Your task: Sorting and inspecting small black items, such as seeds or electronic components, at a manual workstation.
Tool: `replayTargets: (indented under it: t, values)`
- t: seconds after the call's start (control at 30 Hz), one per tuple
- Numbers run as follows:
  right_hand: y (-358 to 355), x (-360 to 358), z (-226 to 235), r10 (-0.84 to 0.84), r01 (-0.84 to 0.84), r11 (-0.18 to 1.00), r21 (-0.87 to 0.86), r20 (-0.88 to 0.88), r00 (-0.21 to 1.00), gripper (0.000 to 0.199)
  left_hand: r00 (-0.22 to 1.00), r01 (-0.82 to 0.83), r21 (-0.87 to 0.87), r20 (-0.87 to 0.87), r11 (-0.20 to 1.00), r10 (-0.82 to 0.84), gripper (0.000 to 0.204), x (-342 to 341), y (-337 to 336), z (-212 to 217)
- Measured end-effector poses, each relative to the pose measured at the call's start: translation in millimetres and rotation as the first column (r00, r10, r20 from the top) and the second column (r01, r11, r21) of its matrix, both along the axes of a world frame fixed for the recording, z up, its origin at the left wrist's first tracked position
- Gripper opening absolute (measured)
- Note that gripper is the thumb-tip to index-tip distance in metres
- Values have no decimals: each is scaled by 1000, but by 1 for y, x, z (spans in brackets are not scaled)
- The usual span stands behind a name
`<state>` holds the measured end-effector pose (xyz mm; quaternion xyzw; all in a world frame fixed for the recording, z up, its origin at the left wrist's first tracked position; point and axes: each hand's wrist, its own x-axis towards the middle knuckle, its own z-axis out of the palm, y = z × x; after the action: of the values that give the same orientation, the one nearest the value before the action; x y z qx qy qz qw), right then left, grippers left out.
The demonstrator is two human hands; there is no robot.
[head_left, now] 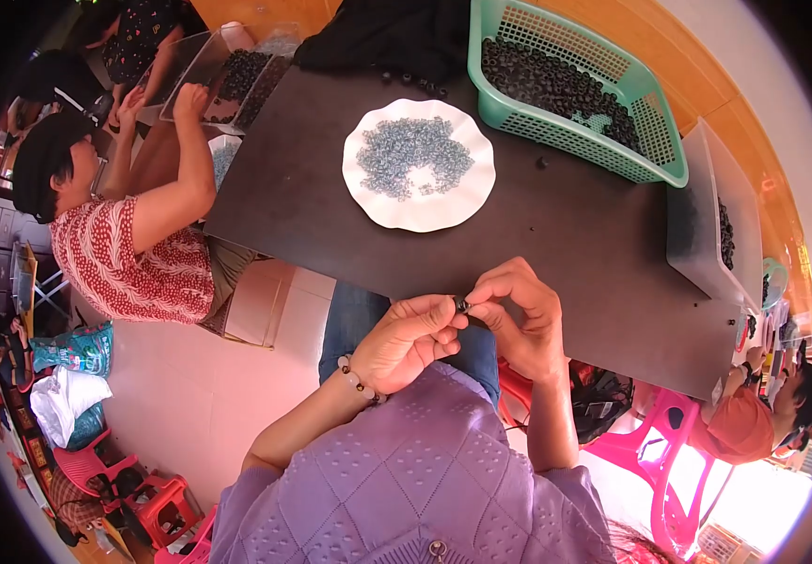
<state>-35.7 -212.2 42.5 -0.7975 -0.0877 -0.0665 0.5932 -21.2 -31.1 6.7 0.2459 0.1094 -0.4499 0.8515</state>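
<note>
My left hand point(410, 340) and my right hand point(521, 315) meet at the near edge of a black table point(566, 235). Between their fingertips they pinch a small black ring-shaped part point(462, 305). A beaded bracelet sits on my left wrist. Just beyond the hands, a white scalloped plate point(423, 218) holds a heap of small pale grey-blue rings point(413, 155). Further right stands a green plastic basket point(650, 160) filled with small black parts point(547, 80).
A clear bin point(707, 226) with black parts stands at the table's right end. A person in a red patterned top point(133, 254) works at the left, reaching into clear trays point(227, 75). Another person in orange point(754, 414) sits at the lower right. Pink stools point(655, 451) stand on the floor.
</note>
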Motion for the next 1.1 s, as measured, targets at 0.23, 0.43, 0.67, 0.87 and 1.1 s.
replayTargets:
  t: [0.23, 0.43, 0.67, 0.87, 1.1]
  values:
    - [1, -4, -15, 20, -21, 989, 149, 10, 1000, 9, 1000, -9, -30, -11, 1000, 9, 18, -4, -1, 0]
    - [6, -11, -22, 63, -16, 864, 504, -76, 995, 5, 996, -16, -33, -83, 999, 14, 17, -6, -3, -1]
    - [4, -13, -30, 112, -47, 822, 567, -81, 990, 5, 993, -3, -35, -115, 999, -1, 18, -11, -5, -3]
    - [5, -13, -29, 125, -54, 818, 573, -85, 988, 5, 993, -14, -45, -117, 999, 8, 17, -11, -5, -3]
    - [4, -8, -25, 54, -11, 900, 435, -87, 995, 8, 993, -24, -30, -120, 999, 20, 18, -7, -5, -4]
